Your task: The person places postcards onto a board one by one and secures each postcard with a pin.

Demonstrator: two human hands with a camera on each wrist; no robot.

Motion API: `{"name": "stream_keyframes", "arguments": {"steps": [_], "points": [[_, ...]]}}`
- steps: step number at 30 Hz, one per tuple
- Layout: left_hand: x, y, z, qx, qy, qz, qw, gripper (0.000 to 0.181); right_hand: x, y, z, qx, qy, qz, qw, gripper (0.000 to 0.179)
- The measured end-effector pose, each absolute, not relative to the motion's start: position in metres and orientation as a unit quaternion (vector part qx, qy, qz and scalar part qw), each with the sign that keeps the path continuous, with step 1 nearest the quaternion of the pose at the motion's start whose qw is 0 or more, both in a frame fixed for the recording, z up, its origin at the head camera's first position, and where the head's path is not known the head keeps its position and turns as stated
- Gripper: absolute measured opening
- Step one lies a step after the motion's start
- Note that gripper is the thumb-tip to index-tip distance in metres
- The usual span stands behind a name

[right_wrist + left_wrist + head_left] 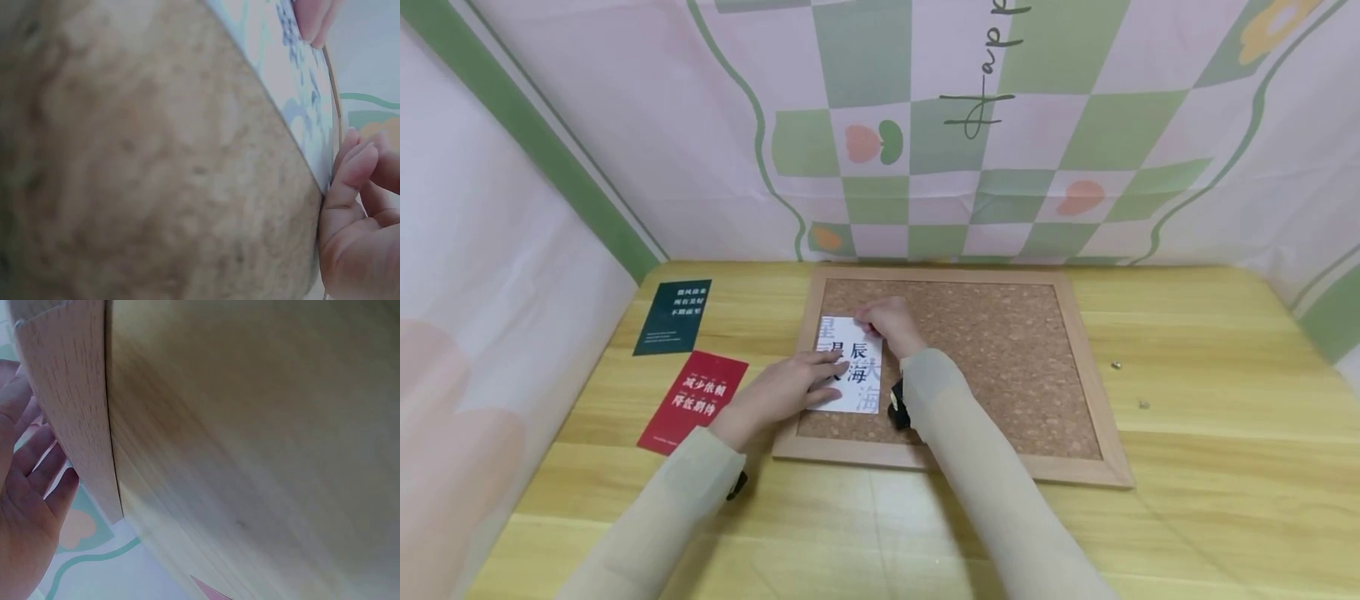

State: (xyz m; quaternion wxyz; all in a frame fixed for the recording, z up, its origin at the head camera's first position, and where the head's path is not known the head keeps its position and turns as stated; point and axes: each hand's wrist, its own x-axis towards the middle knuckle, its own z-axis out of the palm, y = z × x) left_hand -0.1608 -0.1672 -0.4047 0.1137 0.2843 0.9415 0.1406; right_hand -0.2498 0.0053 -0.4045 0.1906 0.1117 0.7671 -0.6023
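A white card [859,385] with large dark characters lies on the left part of a cork board [992,367]. The fingers of my left hand [790,383] are spread and rest on the card's left side; in the left wrist view this hand [28,506] shows partly behind the board's wooden edge. At the card's top right corner is my right hand [891,321], its thumb and fingertips drawn together. Close up in the right wrist view, the right hand [362,231] bends at the corner of the card [294,106]. I cannot tell what its fingertips hold.
Left of the board's wooden frame [1060,471] lie a dark green card [670,321] and a red card [700,387]. Two small shiny metal pieces [1116,365] sit on the wooden table [1225,467] to the right. Behind hangs a checkered cloth [955,192].
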Motion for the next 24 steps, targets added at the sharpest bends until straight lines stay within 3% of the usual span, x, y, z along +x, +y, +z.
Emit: {"name": "stream_keyframes", "arguments": {"steps": [24], "points": [[-0.1597, -0.1664, -0.4020, 0.276, 0.941, 0.147, 0.127, 0.049, -0.2514, 0.0012, -0.3987, 0.063, 0.839, -0.505, 0.192, 0.021]]}}
